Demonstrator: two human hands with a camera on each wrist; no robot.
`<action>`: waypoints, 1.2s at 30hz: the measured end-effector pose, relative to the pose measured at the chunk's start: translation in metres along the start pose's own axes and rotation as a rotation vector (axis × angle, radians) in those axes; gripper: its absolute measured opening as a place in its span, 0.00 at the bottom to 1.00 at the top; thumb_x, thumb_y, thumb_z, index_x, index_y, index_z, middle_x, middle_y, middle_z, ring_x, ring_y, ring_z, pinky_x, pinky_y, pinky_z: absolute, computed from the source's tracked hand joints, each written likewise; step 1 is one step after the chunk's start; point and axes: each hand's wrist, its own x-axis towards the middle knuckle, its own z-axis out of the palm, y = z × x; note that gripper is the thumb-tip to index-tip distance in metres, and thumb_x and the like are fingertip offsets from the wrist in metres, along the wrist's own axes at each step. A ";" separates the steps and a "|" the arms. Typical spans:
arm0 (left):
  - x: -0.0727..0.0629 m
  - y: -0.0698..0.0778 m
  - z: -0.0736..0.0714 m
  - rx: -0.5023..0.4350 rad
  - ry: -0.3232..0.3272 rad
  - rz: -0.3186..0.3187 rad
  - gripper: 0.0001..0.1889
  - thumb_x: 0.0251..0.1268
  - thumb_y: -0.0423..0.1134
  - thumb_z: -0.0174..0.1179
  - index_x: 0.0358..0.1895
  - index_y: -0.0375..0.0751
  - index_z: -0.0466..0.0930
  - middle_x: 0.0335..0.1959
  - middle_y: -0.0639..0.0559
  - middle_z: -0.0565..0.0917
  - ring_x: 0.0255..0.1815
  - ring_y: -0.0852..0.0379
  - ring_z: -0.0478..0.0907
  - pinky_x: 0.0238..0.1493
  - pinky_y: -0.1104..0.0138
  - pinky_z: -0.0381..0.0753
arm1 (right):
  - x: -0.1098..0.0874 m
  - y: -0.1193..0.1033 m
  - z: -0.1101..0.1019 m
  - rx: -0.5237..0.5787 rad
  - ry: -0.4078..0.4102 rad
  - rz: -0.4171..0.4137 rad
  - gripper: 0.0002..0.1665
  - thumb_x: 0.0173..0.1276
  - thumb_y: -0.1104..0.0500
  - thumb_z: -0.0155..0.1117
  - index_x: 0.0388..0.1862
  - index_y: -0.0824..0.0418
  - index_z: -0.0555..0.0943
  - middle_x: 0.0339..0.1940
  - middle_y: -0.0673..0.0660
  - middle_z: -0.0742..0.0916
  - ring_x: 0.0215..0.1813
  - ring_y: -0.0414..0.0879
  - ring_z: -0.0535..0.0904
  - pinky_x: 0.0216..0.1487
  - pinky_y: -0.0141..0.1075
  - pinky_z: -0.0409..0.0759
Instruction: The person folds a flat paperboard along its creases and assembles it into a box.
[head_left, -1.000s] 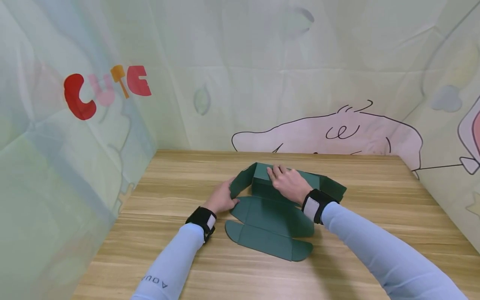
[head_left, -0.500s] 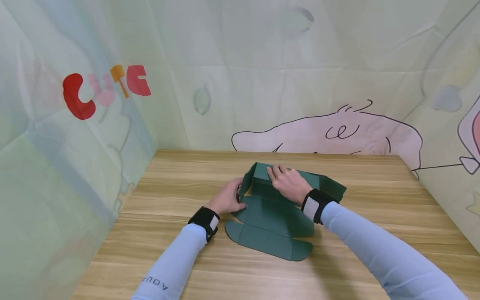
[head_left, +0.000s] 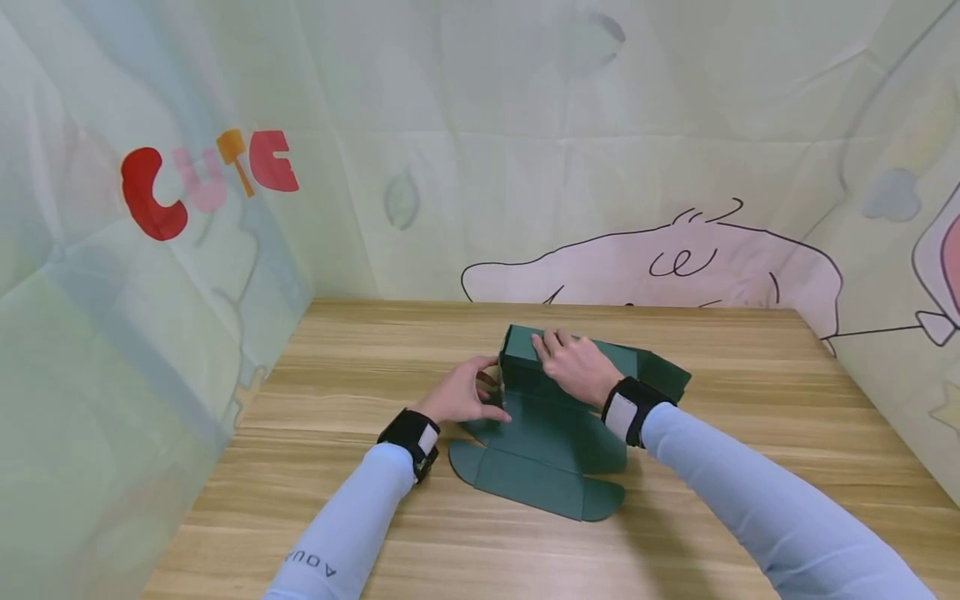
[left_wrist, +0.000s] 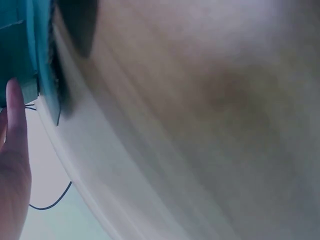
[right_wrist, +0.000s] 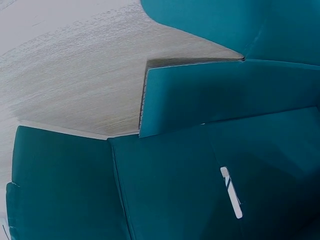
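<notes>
A green cardboard box (head_left: 555, 429), partly folded, lies on the wooden table, its back part raised into a channel and its front panels flat. My right hand (head_left: 581, 368) holds the raised back section (head_left: 522, 343) from above, fingers on its top; the thumb is hidden. At the left end my left hand (head_left: 461, 393) has its fingers bent loosely against the turned-in side flap, thumb stretched out over the flat panel. In the left wrist view part of the left hand (left_wrist: 14, 165) shows beside the box edge (left_wrist: 47, 70). The right wrist view shows box panels (right_wrist: 170, 185) with a narrow slot, no hand.
The right side flap (head_left: 667, 377) sticks outward beyond my right wrist. Rounded front tabs (head_left: 602, 500) lie flat toward me. Wooden table (head_left: 360, 350) surrounds the box, with a printed cloth backdrop (head_left: 420, 150) behind it and at both sides.
My left hand has moved right and swung the left side flap inward until it stands against the end of the raised section. The right hand stays in place.
</notes>
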 end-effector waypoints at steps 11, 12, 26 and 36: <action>0.007 0.004 0.001 -0.092 -0.016 0.035 0.56 0.48 0.41 0.75 0.78 0.55 0.46 0.77 0.53 0.58 0.50 0.52 0.80 0.43 0.70 0.83 | 0.001 0.002 -0.003 0.059 -0.037 0.011 0.24 0.63 0.61 0.67 0.58 0.64 0.80 0.46 0.63 0.86 0.42 0.52 0.85 0.27 0.36 0.84; 0.008 0.004 0.001 -0.086 -0.013 0.038 0.56 0.48 0.41 0.76 0.78 0.55 0.46 0.77 0.53 0.58 0.49 0.52 0.80 0.42 0.70 0.83 | 0.001 0.003 -0.004 0.064 -0.039 0.012 0.24 0.63 0.61 0.68 0.58 0.64 0.80 0.46 0.63 0.86 0.42 0.52 0.85 0.27 0.36 0.84; 0.024 0.017 0.017 0.078 0.100 0.100 0.47 0.51 0.48 0.73 0.73 0.54 0.55 0.58 0.53 0.77 0.47 0.60 0.78 0.53 0.65 0.79 | 0.005 0.003 -0.007 0.133 -0.010 0.036 0.22 0.61 0.62 0.69 0.55 0.65 0.82 0.44 0.62 0.87 0.39 0.51 0.85 0.21 0.36 0.81; 0.034 0.020 0.027 0.111 0.155 0.025 0.46 0.53 0.50 0.71 0.73 0.48 0.53 0.65 0.51 0.72 0.61 0.56 0.73 0.65 0.63 0.71 | 0.005 0.005 -0.009 0.198 -0.047 0.060 0.24 0.59 0.63 0.69 0.56 0.65 0.81 0.43 0.61 0.87 0.37 0.50 0.85 0.21 0.37 0.80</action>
